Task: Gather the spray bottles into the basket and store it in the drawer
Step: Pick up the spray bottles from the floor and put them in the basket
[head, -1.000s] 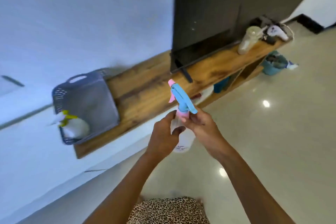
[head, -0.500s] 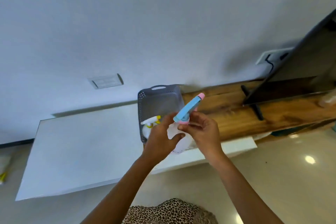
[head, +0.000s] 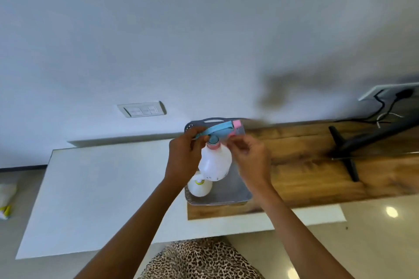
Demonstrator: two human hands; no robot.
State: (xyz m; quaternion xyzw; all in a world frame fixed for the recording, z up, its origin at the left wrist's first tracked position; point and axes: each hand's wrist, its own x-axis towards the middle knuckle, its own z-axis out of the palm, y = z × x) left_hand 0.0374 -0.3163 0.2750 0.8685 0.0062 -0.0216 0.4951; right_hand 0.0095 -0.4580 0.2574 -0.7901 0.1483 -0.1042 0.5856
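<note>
A white spray bottle [head: 215,163] with a blue trigger head and pink nozzle hangs over the grey basket [head: 235,197]. My left hand [head: 184,156] grips the blue trigger head at its left end. My right hand [head: 251,158] is beside the bottle's neck with its fingers near the head; whether it still touches is unclear. A second white bottle [head: 200,186] with a yellow top lies in the basket's near left corner. The basket sits at the left end of a wooden shelf top [head: 317,165].
A white cabinet top [head: 102,192] stretches left of the basket. A black TV stand leg [head: 344,154] rests on the wood to the right, with cables and a wall socket [head: 394,93] behind. A switch plate [head: 141,109] is on the wall. A white and yellow object [head: 5,199] lies on the floor at left.
The view swung left and down onto the basket. The blue and pink bottle moved from in front of the basket to right over it, its head tipped sideways.
</note>
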